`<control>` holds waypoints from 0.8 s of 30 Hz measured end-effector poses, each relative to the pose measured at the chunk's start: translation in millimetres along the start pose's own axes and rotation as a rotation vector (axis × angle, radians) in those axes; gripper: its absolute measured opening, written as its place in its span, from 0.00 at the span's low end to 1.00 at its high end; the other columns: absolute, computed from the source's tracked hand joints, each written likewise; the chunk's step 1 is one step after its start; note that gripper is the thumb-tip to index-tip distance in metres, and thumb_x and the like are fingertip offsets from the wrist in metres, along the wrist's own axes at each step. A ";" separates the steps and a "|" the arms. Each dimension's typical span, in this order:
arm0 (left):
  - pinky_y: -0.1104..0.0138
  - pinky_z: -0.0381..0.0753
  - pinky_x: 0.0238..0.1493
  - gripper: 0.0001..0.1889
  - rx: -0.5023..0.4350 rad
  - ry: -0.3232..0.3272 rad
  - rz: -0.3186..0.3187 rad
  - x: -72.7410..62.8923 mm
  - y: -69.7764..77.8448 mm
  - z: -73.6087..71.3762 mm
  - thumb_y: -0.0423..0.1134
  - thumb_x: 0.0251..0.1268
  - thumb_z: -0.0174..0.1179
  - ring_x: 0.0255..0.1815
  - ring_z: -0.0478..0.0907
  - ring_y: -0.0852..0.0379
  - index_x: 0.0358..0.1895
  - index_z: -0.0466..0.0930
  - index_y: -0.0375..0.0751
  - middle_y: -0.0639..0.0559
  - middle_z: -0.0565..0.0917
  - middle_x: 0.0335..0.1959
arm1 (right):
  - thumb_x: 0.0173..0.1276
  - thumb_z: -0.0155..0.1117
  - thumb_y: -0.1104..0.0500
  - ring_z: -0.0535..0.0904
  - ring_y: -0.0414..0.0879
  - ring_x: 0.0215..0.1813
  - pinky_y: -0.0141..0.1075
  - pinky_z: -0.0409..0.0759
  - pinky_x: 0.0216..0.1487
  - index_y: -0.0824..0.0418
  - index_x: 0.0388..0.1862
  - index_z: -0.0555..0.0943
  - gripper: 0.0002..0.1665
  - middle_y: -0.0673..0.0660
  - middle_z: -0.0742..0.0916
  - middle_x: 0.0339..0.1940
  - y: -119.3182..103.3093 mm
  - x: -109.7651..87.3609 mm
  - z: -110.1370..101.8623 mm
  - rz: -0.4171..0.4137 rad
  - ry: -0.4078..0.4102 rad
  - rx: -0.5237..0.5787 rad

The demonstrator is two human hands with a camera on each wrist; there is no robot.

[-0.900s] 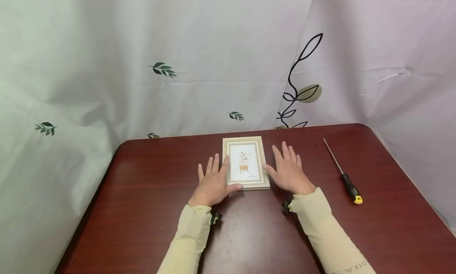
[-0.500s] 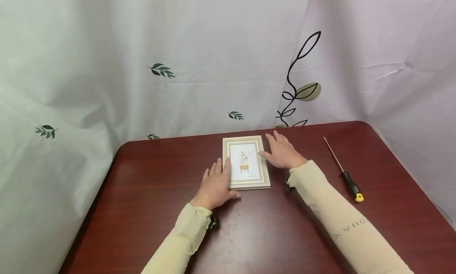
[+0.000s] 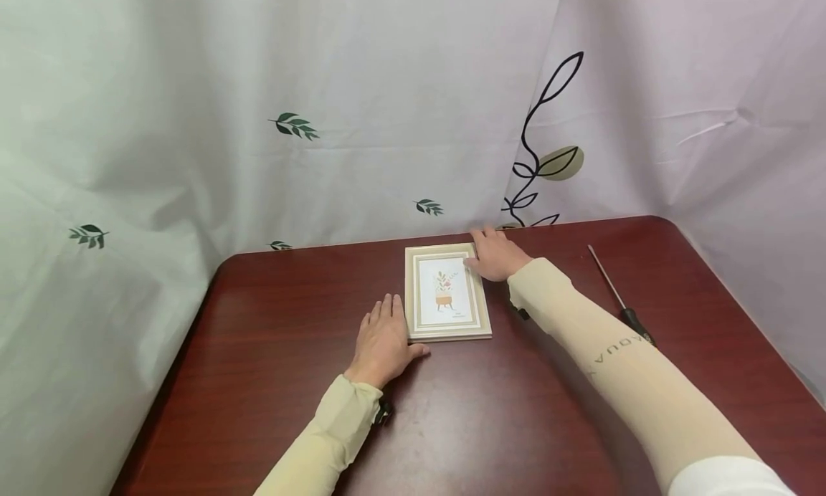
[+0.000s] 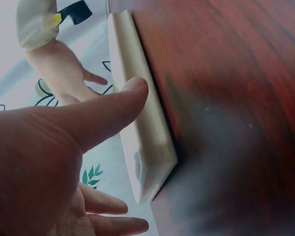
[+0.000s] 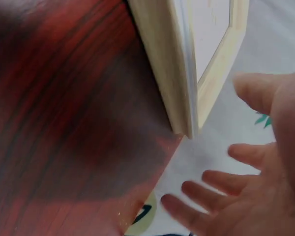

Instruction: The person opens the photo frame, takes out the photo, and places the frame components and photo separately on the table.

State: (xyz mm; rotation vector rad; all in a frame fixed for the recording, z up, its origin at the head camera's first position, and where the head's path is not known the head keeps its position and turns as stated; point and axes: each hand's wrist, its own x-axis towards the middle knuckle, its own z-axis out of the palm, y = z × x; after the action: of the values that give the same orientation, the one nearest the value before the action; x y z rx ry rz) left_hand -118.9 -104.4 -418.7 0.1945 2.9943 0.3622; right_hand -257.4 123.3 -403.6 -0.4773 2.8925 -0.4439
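A cream picture frame (image 3: 445, 329) lies flat on the table, its print of a potted plant facing up. My left hand (image 3: 382, 342) is at the frame's near left corner, fingers straight along the left side and thumb by the near edge. In the left wrist view that thumb (image 4: 113, 108) crosses in front of the frame's edge (image 4: 145, 123). My right hand (image 3: 497, 256) is at the far right corner, its thumb over the frame's border. The right wrist view has its fingers (image 5: 211, 189) spread and extended beside the frame's corner (image 5: 187, 113); whether they touch it I cannot tell.
A screwdriver (image 3: 606, 277) with a black handle lies on the table to the right, its handle end hidden behind the right sleeve (image 3: 619, 367). The dark red table (image 3: 271, 324) ends at a white leaf-print curtain (image 3: 361, 159) behind.
My right hand has moved forward and left, from the frame's right side to its far right corner. My left hand has shifted slightly down and left. The frame looks unmoved.
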 end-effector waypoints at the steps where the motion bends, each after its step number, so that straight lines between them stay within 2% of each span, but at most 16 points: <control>1: 0.45 0.59 0.73 0.54 0.020 0.005 0.001 -0.4 0.1 0.5 0.59 0.54 0.73 0.76 0.58 0.34 0.74 0.60 0.26 0.30 0.61 0.76 | 0.75 0.58 0.51 0.60 0.65 0.76 0.57 0.64 0.72 0.71 0.78 0.56 0.42 0.72 0.64 0.76 -1.9 1.8 -0.3 -0.011 0.000 0.008; 6: 0.46 0.62 0.72 0.47 0.099 0.039 0.011 -1.0 0.0 3.1 0.61 0.55 0.72 0.75 0.60 0.34 0.68 0.71 0.26 0.32 0.66 0.73 | 0.75 0.57 0.52 0.60 0.64 0.77 0.55 0.62 0.74 0.70 0.79 0.56 0.42 0.71 0.64 0.76 -11.5 10.7 -0.8 -0.042 -0.009 0.005; 13: 0.47 0.65 0.70 0.43 0.109 0.069 0.024 -1.5 -0.6 5.7 0.62 0.55 0.72 0.72 0.65 0.35 0.62 0.77 0.27 0.32 0.72 0.69 | 0.76 0.55 0.53 0.61 0.63 0.77 0.53 0.61 0.75 0.69 0.79 0.57 0.40 0.70 0.66 0.76 -10.6 22.9 0.7 0.025 -0.049 -0.010; 19: 0.48 0.71 0.65 0.35 0.112 0.088 0.030 -2.3 -2.2 8.6 0.59 0.51 0.75 0.68 0.71 0.36 0.50 0.84 0.28 0.32 0.78 0.63 | 0.75 0.55 0.54 0.63 0.62 0.75 0.53 0.63 0.74 0.69 0.77 0.63 0.36 0.69 0.70 0.74 -4.9 29.9 6.9 0.068 -0.006 -0.003; 24: 0.48 0.75 0.60 0.33 0.109 0.101 0.029 -1.2 -1.7 9.3 0.59 0.50 0.76 0.64 0.75 0.37 0.45 0.87 0.30 0.34 0.80 0.60 | 0.74 0.55 0.56 0.68 0.61 0.71 0.52 0.68 0.70 0.67 0.72 0.69 0.31 0.67 0.76 0.68 -2.6 33.8 10.1 0.044 0.022 0.002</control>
State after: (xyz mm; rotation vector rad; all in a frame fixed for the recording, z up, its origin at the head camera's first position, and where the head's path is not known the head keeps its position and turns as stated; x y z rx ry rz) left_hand -116.7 -104.1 -428.0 0.2363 3.1160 0.2178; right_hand -286.0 106.9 -416.3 -0.4099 2.9171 -0.4481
